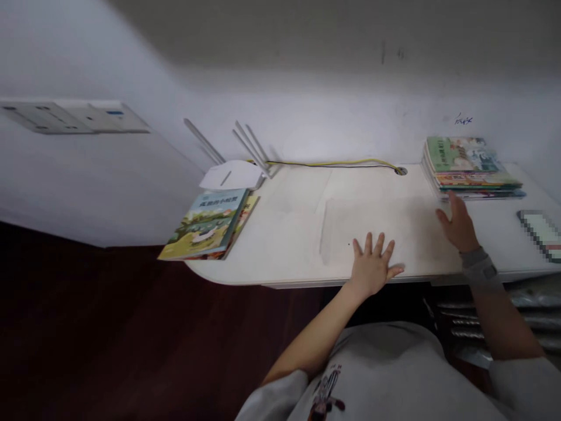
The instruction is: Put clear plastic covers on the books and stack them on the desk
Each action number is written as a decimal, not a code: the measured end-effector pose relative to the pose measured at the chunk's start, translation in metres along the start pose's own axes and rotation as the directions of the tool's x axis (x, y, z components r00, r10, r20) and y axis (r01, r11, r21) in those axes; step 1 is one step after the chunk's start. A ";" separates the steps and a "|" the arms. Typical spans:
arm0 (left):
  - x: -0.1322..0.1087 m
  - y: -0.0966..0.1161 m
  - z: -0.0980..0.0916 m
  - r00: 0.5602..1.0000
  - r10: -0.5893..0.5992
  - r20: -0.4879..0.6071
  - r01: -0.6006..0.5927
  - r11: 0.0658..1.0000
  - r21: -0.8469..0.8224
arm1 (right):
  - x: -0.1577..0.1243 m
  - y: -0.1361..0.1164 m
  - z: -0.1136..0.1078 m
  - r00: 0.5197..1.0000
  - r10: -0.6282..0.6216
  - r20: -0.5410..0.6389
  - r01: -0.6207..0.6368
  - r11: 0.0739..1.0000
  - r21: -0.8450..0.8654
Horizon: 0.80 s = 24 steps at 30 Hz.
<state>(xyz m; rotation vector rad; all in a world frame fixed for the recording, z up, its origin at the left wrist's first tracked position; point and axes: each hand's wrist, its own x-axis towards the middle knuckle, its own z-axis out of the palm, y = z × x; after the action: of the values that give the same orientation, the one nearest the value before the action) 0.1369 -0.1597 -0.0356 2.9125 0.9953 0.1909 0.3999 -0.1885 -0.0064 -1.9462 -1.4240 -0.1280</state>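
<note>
My left hand rests with fingers spread on the front edge of the white desk, holding nothing. To the right, my right hand, with a grey band at the wrist, is over the desk, thumb and fingers apart and nothing in it. Its fingertips are close to the front of a stack of thin books by the wall. Another small pile of picture books lies at the desk's left end, its corner sticking out over the edge.
Behind the left books stands a white router with raised antennas. A yellow and black cable runs along the wall to a round hole. A phone-like device, partly pixelated, lies far right. Wall sockets are at left.
</note>
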 end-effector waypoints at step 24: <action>-0.076 -0.316 -0.085 0.454 -0.886 0.092 0.889 0.457 0.020 | -0.075 -0.090 0.079 0.788 -0.498 0.362 0.549 0.835 -0.047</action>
<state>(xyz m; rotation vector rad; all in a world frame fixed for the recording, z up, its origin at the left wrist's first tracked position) -0.1256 0.0448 0.0116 1.9050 2.2777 0.0023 0.2677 -0.1890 -0.0574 -1.6812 -2.2303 -0.1659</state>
